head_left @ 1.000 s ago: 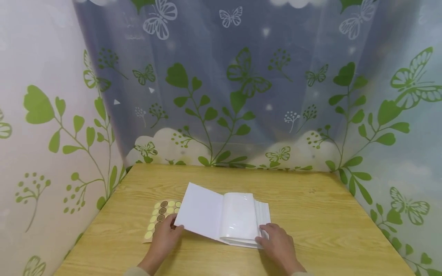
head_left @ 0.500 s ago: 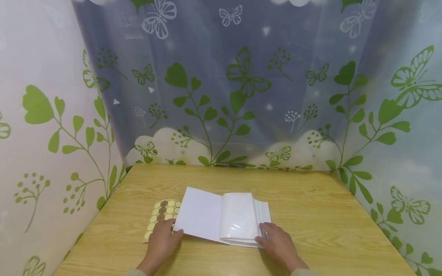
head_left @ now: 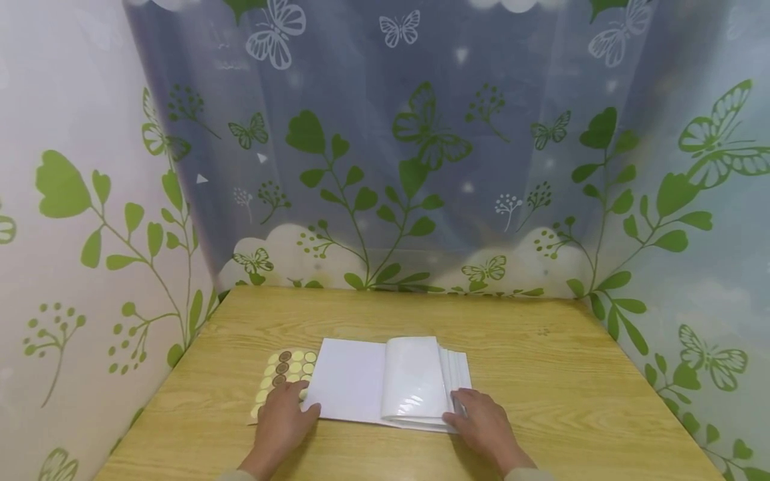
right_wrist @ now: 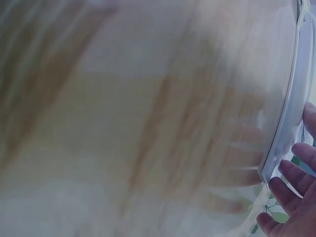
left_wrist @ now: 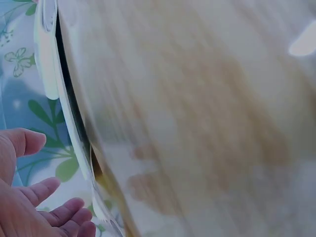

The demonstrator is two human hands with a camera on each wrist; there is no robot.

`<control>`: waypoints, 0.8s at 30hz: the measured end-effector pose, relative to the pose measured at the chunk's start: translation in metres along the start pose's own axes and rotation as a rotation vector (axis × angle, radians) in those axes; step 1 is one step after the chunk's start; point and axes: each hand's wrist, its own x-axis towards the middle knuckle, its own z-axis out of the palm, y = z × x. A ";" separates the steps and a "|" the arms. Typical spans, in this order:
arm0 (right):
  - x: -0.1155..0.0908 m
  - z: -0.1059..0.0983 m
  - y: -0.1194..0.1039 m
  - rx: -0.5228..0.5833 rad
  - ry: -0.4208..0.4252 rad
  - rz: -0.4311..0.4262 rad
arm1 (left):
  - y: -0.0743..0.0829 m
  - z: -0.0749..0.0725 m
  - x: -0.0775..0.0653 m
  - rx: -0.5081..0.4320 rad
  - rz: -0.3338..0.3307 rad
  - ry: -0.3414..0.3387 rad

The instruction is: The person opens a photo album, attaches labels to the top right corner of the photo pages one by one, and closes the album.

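A white photo album with clear plastic sleeve pages lies on the wooden table, its front cover turned out flat to the left. At the cover's lower left corner is my left hand, thumb beside the edge; the left wrist view shows its fingers loose and apart from the album. My right hand rests against the album's lower right corner, thumb and fingertips touching the page edges. In the right wrist view its fingers look extended. Partly under my left hand lies a sheet of round stickers.
The wood-grain table reaches back to a curtain printed with leaves and butterflies. Similar patterned sheets hang at both sides.
The album's cover has come down from a raised tilt to lie flat on the left, my left hand lowering slightly with it. My right hand has stayed at the album's right corner.
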 end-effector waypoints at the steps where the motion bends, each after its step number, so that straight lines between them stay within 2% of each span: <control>1: 0.000 0.000 0.000 -0.004 0.000 0.000 | 0.001 0.001 0.001 -0.003 -0.001 -0.001; 8: -0.001 -0.001 -0.001 -0.011 0.007 0.001 | 0.017 0.002 0.005 -0.009 0.015 0.000; 18: -0.003 0.000 0.000 0.003 0.033 -0.014 | 0.048 0.013 0.012 -0.041 0.108 -0.063; 24: -0.003 -0.002 -0.001 -0.007 0.064 -0.011 | 0.064 0.023 0.013 -0.045 0.191 -0.066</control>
